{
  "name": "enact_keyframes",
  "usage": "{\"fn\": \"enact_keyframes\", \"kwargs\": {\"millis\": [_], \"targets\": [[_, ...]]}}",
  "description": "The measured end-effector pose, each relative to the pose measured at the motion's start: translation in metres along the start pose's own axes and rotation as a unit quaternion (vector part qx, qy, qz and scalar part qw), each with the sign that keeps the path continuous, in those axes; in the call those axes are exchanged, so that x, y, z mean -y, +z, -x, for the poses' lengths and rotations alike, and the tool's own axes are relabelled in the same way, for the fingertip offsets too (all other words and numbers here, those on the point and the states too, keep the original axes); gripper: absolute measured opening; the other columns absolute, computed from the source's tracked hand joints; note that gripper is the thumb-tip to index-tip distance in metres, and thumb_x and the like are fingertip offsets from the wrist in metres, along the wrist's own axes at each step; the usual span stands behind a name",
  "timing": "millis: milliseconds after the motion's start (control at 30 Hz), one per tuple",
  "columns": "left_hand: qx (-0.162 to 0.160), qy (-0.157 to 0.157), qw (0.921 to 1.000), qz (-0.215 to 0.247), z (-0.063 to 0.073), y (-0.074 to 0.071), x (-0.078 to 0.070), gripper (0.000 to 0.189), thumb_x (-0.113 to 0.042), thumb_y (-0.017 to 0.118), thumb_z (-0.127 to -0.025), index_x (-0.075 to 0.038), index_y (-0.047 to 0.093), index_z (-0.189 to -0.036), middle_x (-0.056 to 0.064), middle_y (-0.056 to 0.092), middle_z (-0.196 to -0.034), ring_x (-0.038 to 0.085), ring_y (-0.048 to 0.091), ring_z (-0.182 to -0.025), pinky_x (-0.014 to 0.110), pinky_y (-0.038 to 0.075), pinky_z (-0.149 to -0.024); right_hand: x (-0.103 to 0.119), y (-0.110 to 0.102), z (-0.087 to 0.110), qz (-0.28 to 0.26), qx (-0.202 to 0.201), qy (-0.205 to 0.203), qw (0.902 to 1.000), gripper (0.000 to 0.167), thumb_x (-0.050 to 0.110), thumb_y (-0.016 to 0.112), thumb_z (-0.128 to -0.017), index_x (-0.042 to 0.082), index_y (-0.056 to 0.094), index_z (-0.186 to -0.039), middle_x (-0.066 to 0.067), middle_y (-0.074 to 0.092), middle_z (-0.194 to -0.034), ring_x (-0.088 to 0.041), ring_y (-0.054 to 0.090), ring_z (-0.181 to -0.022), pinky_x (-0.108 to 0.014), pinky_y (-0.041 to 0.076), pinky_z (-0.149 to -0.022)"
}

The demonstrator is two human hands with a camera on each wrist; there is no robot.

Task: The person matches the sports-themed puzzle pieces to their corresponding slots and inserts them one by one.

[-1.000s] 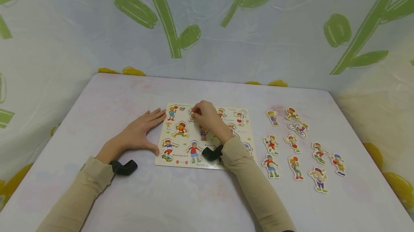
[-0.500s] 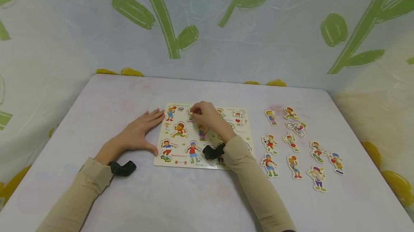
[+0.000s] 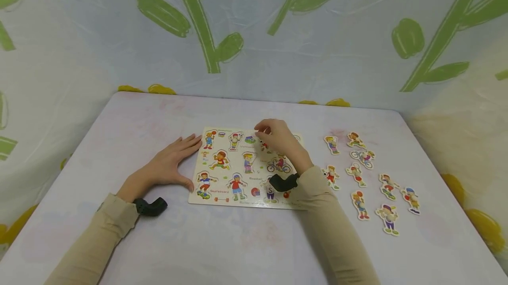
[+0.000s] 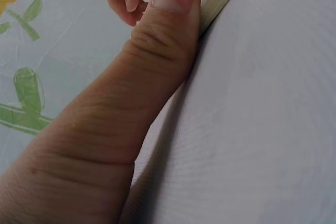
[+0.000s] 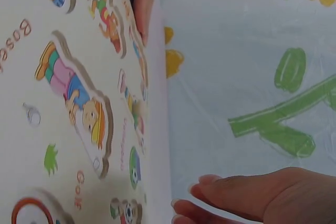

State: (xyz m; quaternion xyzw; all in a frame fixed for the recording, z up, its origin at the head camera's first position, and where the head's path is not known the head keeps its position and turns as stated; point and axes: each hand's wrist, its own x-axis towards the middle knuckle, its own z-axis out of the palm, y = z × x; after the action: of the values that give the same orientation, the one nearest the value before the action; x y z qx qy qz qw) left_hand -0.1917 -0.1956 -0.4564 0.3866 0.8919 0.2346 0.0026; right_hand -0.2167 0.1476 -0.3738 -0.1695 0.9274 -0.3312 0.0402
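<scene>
My left hand (image 3: 170, 161) lies spread at the left side of the puzzle board (image 3: 232, 175), fingertips at the upper left edge. Its thumb (image 4: 168, 19) rests against the board's side in the left wrist view. Over the upper right part of the board is my right hand (image 3: 279, 137), fingers loosely bent, with nothing showing between them in the right wrist view. The volleyball figure (image 3: 236, 141) sits in its outline in the top row. A golfer picture (image 5: 79, 95) in a recess shows close up. My right hand and wrist hide part of the board's right side.
To the right of the board lie several loose sports-figure pieces, among them a cyclist (image 3: 363, 158), a basketball player (image 3: 360, 205) and a baseball player (image 3: 387, 219). A footballer piece (image 3: 331, 177) lies beside my right sleeve (image 3: 329, 219). A patterned cloth (image 3: 297, 64) hangs behind the table.
My right hand has let go at the volleyball figure, lifted and moved right. Its forearm now covers the roller-skater piece. The left hand has stayed in place.
</scene>
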Motion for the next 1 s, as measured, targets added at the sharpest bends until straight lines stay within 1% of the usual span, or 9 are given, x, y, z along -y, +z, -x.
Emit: {"fn": "enact_keyframes", "kwargs": {"millis": [133, 200, 267, 400, 567, 800, 1000], "targets": [[0.004, -0.006, 1.0000, -0.002, 0.001, 0.001, 0.001, 0.133, -0.076, 0.079, -0.055, -0.002, 0.031, -0.154, 0.010, 0.023, -0.163, 0.033, 0.015, -0.150, 0.048, 0.011, -0.123, -0.013, -0.012, 0.006, 0.002, -0.015, 0.005, 0.9999, 0.024, 0.011, 0.061, -0.098, -0.004, 0.069, -0.116, -0.016, 0.068, -0.103, -0.030, 0.060, -0.093, -0.043, 0.052, -0.078], [0.006, -0.009, 0.9999, -0.002, 0.001, 0.001, 0.001, 0.134, -0.076, 0.079, -0.054, -0.003, 0.031, -0.155, 0.009, 0.023, -0.163, 0.032, 0.015, -0.151, 0.048, 0.011, -0.123, -0.019, -0.018, 0.010, 0.004, -0.020, 0.008, 0.9998, 0.024, 0.011, 0.060, -0.098, -0.004, 0.069, -0.116, -0.017, 0.068, -0.103, -0.030, 0.060, -0.093, -0.043, 0.052, -0.076], [0.007, -0.009, 0.9999, -0.001, 0.001, 0.001, 0.001, 0.133, -0.076, 0.079, -0.054, -0.002, 0.031, -0.154, 0.009, 0.023, -0.163, 0.033, 0.015, -0.151, 0.048, 0.011, -0.123, -0.025, -0.023, 0.013, 0.002, -0.025, 0.015, 0.9996, 0.025, 0.011, 0.060, -0.099, -0.003, 0.069, -0.116, -0.017, 0.067, -0.103, -0.031, 0.060, -0.091, -0.042, 0.053, -0.070], [0.007, -0.006, 1.0000, 0.000, 0.000, 0.001, 0.000, 0.133, -0.076, 0.080, -0.055, -0.002, 0.031, -0.154, 0.010, 0.023, -0.163, 0.034, 0.015, -0.150, 0.049, 0.011, -0.123, -0.037, -0.034, 0.021, 0.004, -0.041, 0.025, 0.9988, 0.024, 0.011, 0.060, -0.099, -0.004, 0.069, -0.116, -0.018, 0.067, -0.103, -0.032, 0.060, -0.090, -0.040, 0.053, -0.067], [0.004, -0.003, 1.0000, 0.000, -0.001, 0.001, -0.001, 0.133, -0.075, 0.080, -0.055, -0.002, 0.031, -0.154, 0.011, 0.024, -0.163, 0.034, 0.016, -0.150, 0.050, 0.011, -0.122, -0.050, -0.047, 0.030, 0.007, -0.063, 0.039, 0.9972, 0.024, 0.011, 0.060, -0.099, -0.003, 0.069, -0.115, -0.019, 0.069, -0.104, -0.033, 0.062, -0.093, -0.042, 0.051, -0.074], [0.002, -0.004, 1.0000, 0.000, 0.000, 0.000, -0.001, 0.133, -0.074, 0.081, -0.054, -0.001, 0.032, -0.154, 0.012, 0.024, -0.163, 0.036, 0.016, -0.150, 0.051, 0.012, -0.122, -0.066, -0.066, 0.043, 0.023, -0.088, 0.068, 0.9935, 0.026, 0.015, 0.059, -0.100, -0.003, 0.069, -0.116, -0.020, 0.068, -0.109, -0.033, 0.061, -0.097, -0.040, 0.052, -0.074], [0.006, -0.006, 1.0000, -0.003, 0.000, 0.001, 0.000, 0.133, -0.075, 0.080, -0.055, -0.002, 0.031, -0.154, 0.011, 0.023, -0.163, 0.035, 0.015, -0.150, 0.050, 0.011, -0.123, -0.084, -0.083, 0.056, 0.017, -0.120, 0.097, 0.9879, 0.027, 0.016, 0.058, -0.100, -0.002, 0.069, -0.118, -0.022, 0.067, -0.113, -0.034, 0.060, -0.100, -0.041, 0.051, -0.079]]}}
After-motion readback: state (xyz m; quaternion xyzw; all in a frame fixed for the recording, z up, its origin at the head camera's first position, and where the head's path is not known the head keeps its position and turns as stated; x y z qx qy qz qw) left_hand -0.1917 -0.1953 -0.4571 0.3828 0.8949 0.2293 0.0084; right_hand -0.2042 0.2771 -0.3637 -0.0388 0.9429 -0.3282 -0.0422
